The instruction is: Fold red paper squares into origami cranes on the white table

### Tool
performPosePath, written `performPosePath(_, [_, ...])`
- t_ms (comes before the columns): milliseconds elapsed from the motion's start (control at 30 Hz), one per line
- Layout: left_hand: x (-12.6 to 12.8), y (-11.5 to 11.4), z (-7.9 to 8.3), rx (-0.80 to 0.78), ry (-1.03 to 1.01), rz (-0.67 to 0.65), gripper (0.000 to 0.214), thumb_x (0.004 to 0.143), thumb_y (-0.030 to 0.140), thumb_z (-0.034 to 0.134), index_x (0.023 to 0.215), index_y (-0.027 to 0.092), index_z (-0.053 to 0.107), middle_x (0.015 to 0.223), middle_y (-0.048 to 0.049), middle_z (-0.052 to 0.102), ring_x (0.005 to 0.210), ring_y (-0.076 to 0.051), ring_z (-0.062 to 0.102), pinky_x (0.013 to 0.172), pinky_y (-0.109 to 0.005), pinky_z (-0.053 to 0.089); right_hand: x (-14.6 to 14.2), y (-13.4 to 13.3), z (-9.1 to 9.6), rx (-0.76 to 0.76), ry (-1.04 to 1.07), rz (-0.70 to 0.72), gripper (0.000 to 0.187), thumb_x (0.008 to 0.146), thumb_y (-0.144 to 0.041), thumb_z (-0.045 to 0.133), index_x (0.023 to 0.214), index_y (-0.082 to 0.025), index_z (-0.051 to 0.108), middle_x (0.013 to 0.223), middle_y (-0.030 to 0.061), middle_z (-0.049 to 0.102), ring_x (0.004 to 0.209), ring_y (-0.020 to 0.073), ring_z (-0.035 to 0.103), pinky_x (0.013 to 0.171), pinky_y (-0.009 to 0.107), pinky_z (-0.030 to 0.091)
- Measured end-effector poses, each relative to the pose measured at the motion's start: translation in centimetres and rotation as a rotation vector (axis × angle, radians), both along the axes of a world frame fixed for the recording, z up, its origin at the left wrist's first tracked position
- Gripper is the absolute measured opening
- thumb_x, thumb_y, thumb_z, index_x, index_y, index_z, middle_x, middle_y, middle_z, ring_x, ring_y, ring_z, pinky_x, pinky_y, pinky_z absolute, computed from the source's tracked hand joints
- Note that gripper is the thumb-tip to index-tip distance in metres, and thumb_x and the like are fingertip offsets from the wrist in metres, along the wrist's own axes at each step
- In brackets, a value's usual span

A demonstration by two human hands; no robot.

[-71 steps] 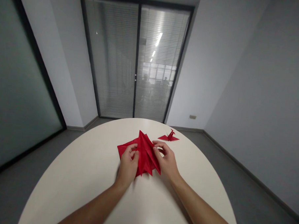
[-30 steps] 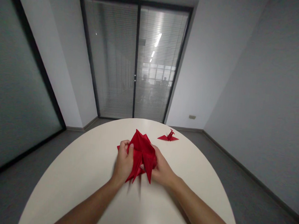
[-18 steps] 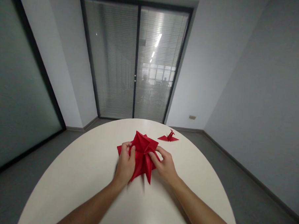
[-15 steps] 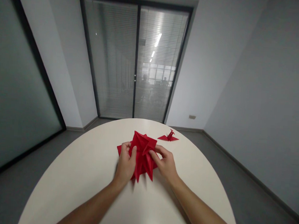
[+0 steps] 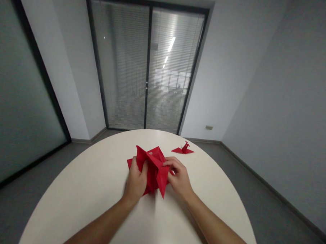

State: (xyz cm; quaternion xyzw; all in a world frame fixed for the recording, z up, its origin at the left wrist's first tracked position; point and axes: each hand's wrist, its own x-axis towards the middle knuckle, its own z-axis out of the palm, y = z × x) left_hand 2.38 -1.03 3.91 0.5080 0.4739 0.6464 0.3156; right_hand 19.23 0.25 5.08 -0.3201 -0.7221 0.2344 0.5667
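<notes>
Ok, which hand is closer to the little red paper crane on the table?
Right. The right hand is on the near side of the crane, not touching it. The left hand is farther off to the left, across the folded red paper.

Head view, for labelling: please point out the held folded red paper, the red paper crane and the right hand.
Folded red paper (image 5: 158, 166), head view: creased middle, between the hands.
Red paper crane (image 5: 184, 150), head view: body, between the wings.
Right hand (image 5: 181, 178), head view: back of the hand.
</notes>
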Motion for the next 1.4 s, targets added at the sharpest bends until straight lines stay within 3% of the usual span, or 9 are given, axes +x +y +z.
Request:
performPosePath(167, [-0.1,-0.2,0.6,0.011,0.037,0.116,0.027,0.094,0.046,0.055,0.104,0.022,0.056,0.095,-0.0049,0.07,0.086,-0.022,0.067,0.08,-0.034,0.052,0.4,-0.4,0.4,-0.06,0.078,0.039,0.016,0.081,-0.03,0.074,0.089,-0.023,0.063,0.137,0.0136,0.06,0.121,0.0303,0.06,0.102,0.046,0.045])
performPosePath(300, [-0.3,-0.1,1.1,0.026,0.007,0.131,0.024,0.093,0.045,0.057,0.099,0.022,0.057,0.091,-0.0032,0.069,0.082,-0.021,0.066,0.076,-0.032,0.052,0.6,-0.6,0.7,-0.225,0.164,0.12,0.012,0.089,-0.035,0.064,0.091,-0.023,0.061,0.117,0.0108,0.072,0.113,0.0294,0.064,0.098,0.046,0.048])
performPosePath(533, [-1.2,0.4,1.4,0.063,0.092,0.158,0.022,0.092,0.043,0.059,0.092,0.021,0.057,0.087,-0.0024,0.07,0.079,-0.02,0.065,0.074,-0.029,0.05,0.8,0.9,0.7,-0.509,0.276,0.171,0.019,0.079,-0.037,0.064,0.09,-0.022,0.066,0.079,0.0021,0.072,0.074,0.0236,0.065,0.073,0.037,0.054])
performPosePath(700, [-1.5,0.4,1.4,0.055,0.247,0.143,0.019,0.091,0.04,0.06,0.093,0.021,0.06,0.091,-0.0061,0.073,0.082,-0.023,0.069,0.072,-0.031,0.05,-0.5,0.1,0.5,-0.651,0.414,0.233,0.031,0.09,-0.044,0.045,0.101,-0.021,0.063,0.094,0.0062,0.074,0.082,0.0262,0.069,0.071,0.041,0.058])
performPosePath(833, [-1.4,0.3,1.5,0.047,0.288,0.131,0.018,0.091,0.039,0.059,0.093,0.021,0.061,0.087,-0.0052,0.073,0.077,-0.022,0.068,0.07,-0.03,0.049,-1.4,-1.0,0.4,-0.61,0.36,0.167,0.047,0.08,-0.039,0.071,0.121,-0.023,0.055,0.121,0.0097,0.07,0.103,0.0282,0.069,0.087,0.044,0.058])
performPosePath(967, [-1.8,0.8,1.5,0.03,0.295,0.144,0.022,0.091,0.042,0.058,0.089,0.021,0.06,0.083,-0.0042,0.072,0.07,-0.02,0.066,0.065,-0.029,0.048,-0.4,0.0,-0.1,-0.586,0.354,0.104,0.041,0.075,-0.04,0.077,0.107,-0.023,0.06,0.102,0.0083,0.075,0.091,0.0291,0.072,0.082,0.045,0.059])
performPosePath(1100, [-3.0,2.0,0.6,-0.014,0.256,0.136,0.029,0.088,0.048,0.059,0.082,0.02,0.061,0.08,-0.0061,0.071,0.069,-0.023,0.065,0.065,-0.032,0.048,1.4,1.8,-0.4,-0.64,0.361,0.12,0.041,0.076,-0.052,0.076,0.098,-0.02,0.063,0.078,0.0042,0.074,0.07,0.0252,0.071,0.065,0.037,0.057])
performPosePath(1200, [-3.8,3.3,-0.8,-0.063,0.211,0.092,0.033,0.087,0.05,0.058,0.084,0.018,0.063,0.083,-0.008,0.072,0.073,-0.024,0.066,0.069,-0.034,0.05,2.1,2.6,-0.8,-0.608,0.393,0.044,0.051,0.073,-0.054,0.078,0.106,-0.02,0.059,0.061,-0.0025,0.066,0.054,0.0188,0.063,0.05,0.027,0.048])
performPosePath(1400, [-4.3,5.3,-4.0,-0.155,0.177,0.167,0.022,0.089,0.034,0.054,0.098,0.017,0.063,0.099,-0.0126,0.072,0.09,-0.026,0.068,0.089,-0.041,0.051,2.4,3.4,-2.9,-0.664,0.327,0.149,0.074,0.078,-0.051,0.076,0.136,-0.026,0.039,0.079,-0.001,0.071,0.064,0.0192,0.067,0.06,0.03,0.051])
